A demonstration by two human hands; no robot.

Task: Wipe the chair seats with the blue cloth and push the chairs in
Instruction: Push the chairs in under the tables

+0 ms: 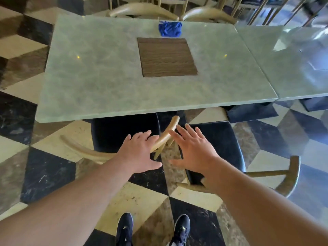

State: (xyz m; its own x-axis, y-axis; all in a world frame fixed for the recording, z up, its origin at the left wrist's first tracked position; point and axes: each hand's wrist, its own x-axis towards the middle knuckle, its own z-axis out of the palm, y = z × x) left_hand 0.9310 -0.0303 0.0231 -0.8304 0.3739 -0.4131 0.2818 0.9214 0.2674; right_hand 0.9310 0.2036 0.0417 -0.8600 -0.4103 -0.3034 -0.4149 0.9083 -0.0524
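Observation:
The blue cloth (170, 28) lies bunched up at the far edge of the grey-green table (99, 82). Two chairs with dark seats stand at the near side. The left chair (113, 132) is partly under the table, its curved wooden backrest (83, 150) toward me. The right chair (220, 139) stands further out. My left hand (140, 153) hovers open over the right end of the left chair's backrest, fingers spread. My right hand (193, 153) is open too, just right of that backrest end, above the right chair's seat edge.
A brown wooden square (166, 56) is inset in the table's middle. A second table (291, 64) adjoins on the right. Two more chair backs (142, 10) line the far side. The floor is chequered marble; my dark shoes (124, 229) show at the bottom.

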